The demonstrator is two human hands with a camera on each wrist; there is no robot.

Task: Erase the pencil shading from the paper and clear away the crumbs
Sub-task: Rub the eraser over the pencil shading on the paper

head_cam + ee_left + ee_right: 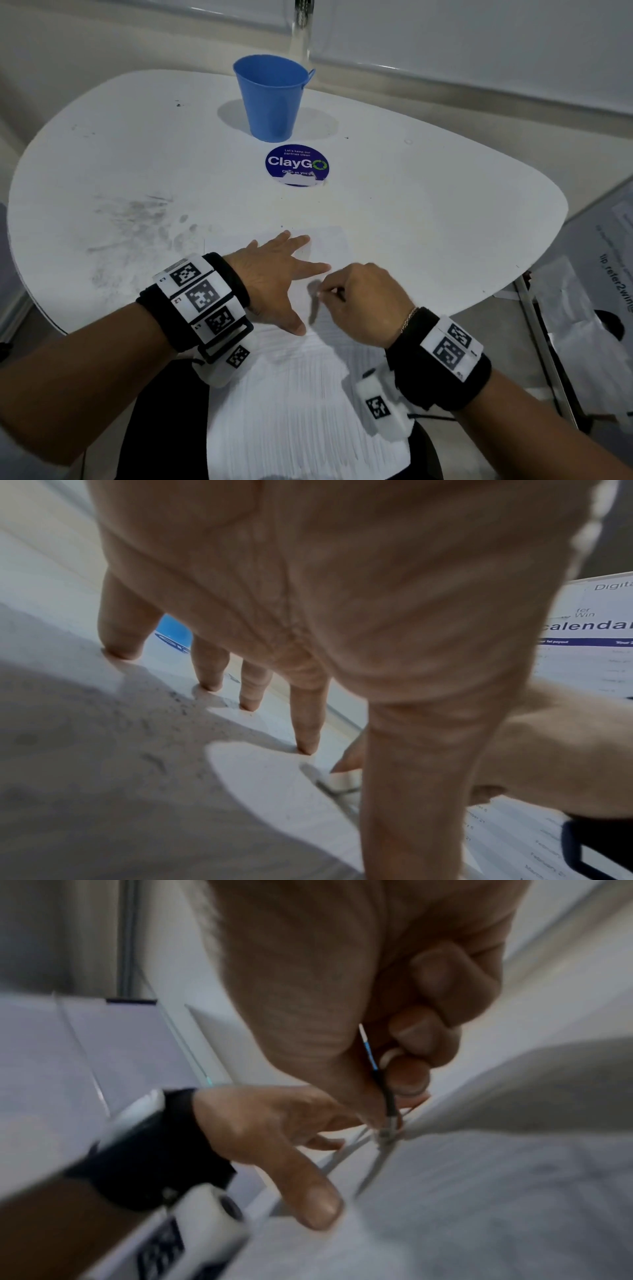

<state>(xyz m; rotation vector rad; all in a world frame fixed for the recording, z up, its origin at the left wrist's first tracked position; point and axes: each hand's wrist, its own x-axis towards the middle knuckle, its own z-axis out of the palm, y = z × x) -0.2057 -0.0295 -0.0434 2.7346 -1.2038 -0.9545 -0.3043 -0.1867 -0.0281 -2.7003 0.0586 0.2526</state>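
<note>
A white sheet of paper (330, 245) lies at the table's near edge and hangs down over my lap. A dark streak of pencil shading (312, 310) runs down it between my hands. My left hand (291, 270) rests flat on the sheet with fingers (308, 723) spread, pressing it down left of the streak. My right hand (330, 291) pinches a small white eraser (319, 293) with a blue and black sleeve (382, 1080), its tip on the top of the streak. The eraser (342, 780) shows pale beside my left thumb. Crumbs are too small to make out.
A blue bucket (274, 99) stands at the table's far middle, with a round ClayGo sticker (296, 165) in front of it. Grey smudges (137, 219) mark the white table (428, 205) at left. Printed sheets (599, 291) lie off the table at right.
</note>
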